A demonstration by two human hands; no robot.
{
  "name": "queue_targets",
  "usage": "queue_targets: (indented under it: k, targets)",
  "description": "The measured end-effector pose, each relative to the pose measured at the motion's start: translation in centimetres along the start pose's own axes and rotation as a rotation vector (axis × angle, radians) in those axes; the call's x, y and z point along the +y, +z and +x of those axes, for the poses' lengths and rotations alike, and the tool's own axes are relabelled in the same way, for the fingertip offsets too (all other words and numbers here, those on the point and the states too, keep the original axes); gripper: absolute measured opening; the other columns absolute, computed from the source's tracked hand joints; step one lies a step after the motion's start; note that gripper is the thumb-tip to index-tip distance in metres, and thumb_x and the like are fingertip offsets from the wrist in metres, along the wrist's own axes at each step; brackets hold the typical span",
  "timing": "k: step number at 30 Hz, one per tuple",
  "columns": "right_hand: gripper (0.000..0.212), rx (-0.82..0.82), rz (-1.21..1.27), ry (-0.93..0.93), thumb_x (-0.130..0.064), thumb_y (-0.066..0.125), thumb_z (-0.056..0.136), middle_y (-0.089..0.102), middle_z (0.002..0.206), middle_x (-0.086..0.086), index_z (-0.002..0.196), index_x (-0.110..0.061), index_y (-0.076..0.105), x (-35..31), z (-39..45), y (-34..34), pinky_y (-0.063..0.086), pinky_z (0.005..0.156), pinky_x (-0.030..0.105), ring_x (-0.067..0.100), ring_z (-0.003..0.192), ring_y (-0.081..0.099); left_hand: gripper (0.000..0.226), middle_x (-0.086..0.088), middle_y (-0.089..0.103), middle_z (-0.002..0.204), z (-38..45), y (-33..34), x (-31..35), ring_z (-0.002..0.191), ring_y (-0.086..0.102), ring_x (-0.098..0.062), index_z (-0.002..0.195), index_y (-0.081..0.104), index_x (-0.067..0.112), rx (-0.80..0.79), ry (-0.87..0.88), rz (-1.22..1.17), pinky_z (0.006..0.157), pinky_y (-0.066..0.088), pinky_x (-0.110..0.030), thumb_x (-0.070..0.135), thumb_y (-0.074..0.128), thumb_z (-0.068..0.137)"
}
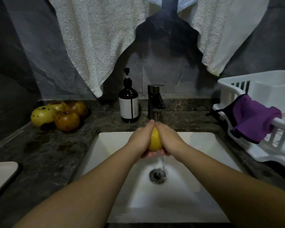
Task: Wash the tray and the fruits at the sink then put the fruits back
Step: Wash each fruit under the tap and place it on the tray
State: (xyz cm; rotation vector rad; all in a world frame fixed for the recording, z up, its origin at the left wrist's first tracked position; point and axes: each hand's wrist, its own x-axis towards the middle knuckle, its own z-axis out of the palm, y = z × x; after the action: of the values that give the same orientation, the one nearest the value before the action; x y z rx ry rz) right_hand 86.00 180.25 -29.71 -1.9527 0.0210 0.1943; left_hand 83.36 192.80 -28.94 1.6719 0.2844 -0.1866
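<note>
Your left hand [141,139] and right hand [169,139] clasp the yellow fruit [155,140] under the faucet [155,102], above the white sink [115,145].

I see the sink [115,162] set into the counter [59,155], drain [157,175] in its basin. Faucet [155,102] behind the sink, pump bottle [128,102] just left of it. Four fruits [59,115] piled on the counter, far left. My left hand [141,140] and right hand [169,140] flank one fruit [155,140] over the basin, under the faucet. Dish rack [260,119] on the right, cloth [253,117] draped over its rim. Towels [95,43] hang behind.
</note>
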Motion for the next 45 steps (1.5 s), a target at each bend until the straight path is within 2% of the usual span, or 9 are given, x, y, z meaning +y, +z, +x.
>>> queue_targets:
  k: [10, 21, 24, 28, 32, 35, 39, 43, 45]
  targets:
    - [0.041, -0.044, -0.025, -0.039, -0.07, 0.03, 0.099, 0.065, 0.102, 0.009, 0.113, -0.04, 0.055, 0.0, -0.1, 0.6, 0.043, 0.047, 0.025, 0.023, 0.071, 0.066, 0.065, -0.015, 0.07, 0.104, 0.0, -0.6, -0.2, 0.073, 0.075, -0.026, 0.121, 0.06, 0.022, -0.022, -0.086, -0.044, 0.057, 0.059, -0.032, 0.079, 0.05, 0.091]
    - [0.04, -0.026, 0.029, 0.014, -0.074, 0.032, 0.096, 0.066, 0.09, 0.008, 0.112, -0.045, 0.054, 0.3, 0.3, 0.9, 0.04, 0.039, 0.021, 0.02, 0.056, 0.063, 0.065, -0.011, 0.07, 0.109, 0.1, -0.2, -0.2, 0.089, 0.075, -0.031, 0.127, 0.056, 0.026, 0.055, -0.001, 0.07, 0.079, 0.065, -0.049, 0.078, 0.05, 0.09]
    - [0.03, -0.022, -0.006, -0.097, -0.069, 0.035, 0.099, 0.065, 0.096, 0.003, 0.101, -0.05, 0.057, 0.3, 0.5, 0.5, 0.044, 0.041, 0.023, 0.019, 0.07, 0.067, 0.074, -0.017, 0.077, 0.099, -0.4, -0.7, 0.2, 0.07, 0.077, -0.027, 0.126, 0.059, 0.022, -0.077, -0.145, -0.059, 0.057, 0.062, -0.032, 0.084, 0.049, 0.087]
    - [0.052, -0.066, 0.058, 0.088, -0.077, 0.026, 0.096, 0.06, 0.077, 0.006, 0.12, -0.038, 0.051, 0.4, 0.4, 0.5, 0.039, 0.043, 0.022, 0.014, 0.046, 0.055, 0.066, -0.007, 0.065, 0.107, -0.3, 0.3, -0.2, 0.085, 0.072, -0.027, 0.126, 0.055, 0.027, 0.122, 0.08, 0.154, 0.066, 0.066, -0.047, 0.082, 0.047, 0.089]
    - [0.043, -0.023, -0.017, -0.069, -0.072, 0.03, 0.098, 0.066, 0.099, 0.006, 0.116, -0.041, 0.053, 0.6, 0.4, 0.4, 0.041, 0.045, 0.023, 0.018, 0.062, 0.062, 0.066, -0.012, 0.068, 0.109, -0.6, 0.1, 0.3, 0.092, 0.074, -0.031, 0.12, 0.059, 0.025, 0.037, 0.001, 0.055, 0.085, 0.064, -0.053, 0.082, 0.043, 0.09]
    - [0.053, -0.047, 0.066, 0.065, -0.074, 0.028, 0.097, 0.066, 0.093, 0.012, 0.121, -0.035, 0.053, 0.1, 0.1, 0.5, 0.044, 0.046, 0.025, 0.02, 0.054, 0.063, 0.067, -0.006, 0.068, 0.108, -0.2, 0.0, -0.2, 0.094, 0.071, -0.026, 0.126, 0.06, 0.026, 0.105, 0.08, 0.134, 0.078, 0.063, -0.043, 0.081, 0.045, 0.09]
    - [0.034, 0.03, -0.108, -0.147, -0.067, 0.034, 0.099, 0.065, 0.102, 0.002, 0.108, -0.043, 0.057, 0.2, 0.0, 0.2, 0.052, 0.064, 0.034, 0.022, 0.088, 0.066, 0.067, -0.021, 0.077, 0.099, -0.6, -0.5, -0.1, 0.08, 0.078, -0.037, 0.128, 0.059, 0.021, -0.101, -0.129, -0.153, 0.065, 0.065, -0.043, 0.077, 0.051, 0.092]
    - [0.045, -0.037, 0.077, 0.062, -0.074, 0.033, 0.096, 0.066, 0.108, 0.009, 0.117, -0.041, 0.056, -0.2, 0.1, 0.4, 0.059, 0.068, 0.039, 0.029, 0.091, 0.07, 0.07, -0.014, 0.071, 0.113, 0.2, 0.0, -0.5, 0.1, 0.073, -0.034, 0.127, 0.06, 0.022, 0.096, 0.035, 0.074, 0.095, 0.059, -0.052, 0.08, 0.045, 0.09]
    - [0.039, 0.027, -0.061, -0.107, -0.073, 0.033, 0.095, 0.064, 0.103, 0.003, 0.107, -0.046, 0.058, -0.1, -0.1, 0.3, 0.062, 0.071, 0.045, 0.026, 0.091, 0.067, 0.071, -0.013, 0.077, 0.097, 0.0, -0.1, -0.4, 0.081, 0.077, -0.029, 0.117, 0.064, 0.023, -0.008, -0.057, -0.013, 0.079, 0.064, -0.041, 0.084, 0.046, 0.087]
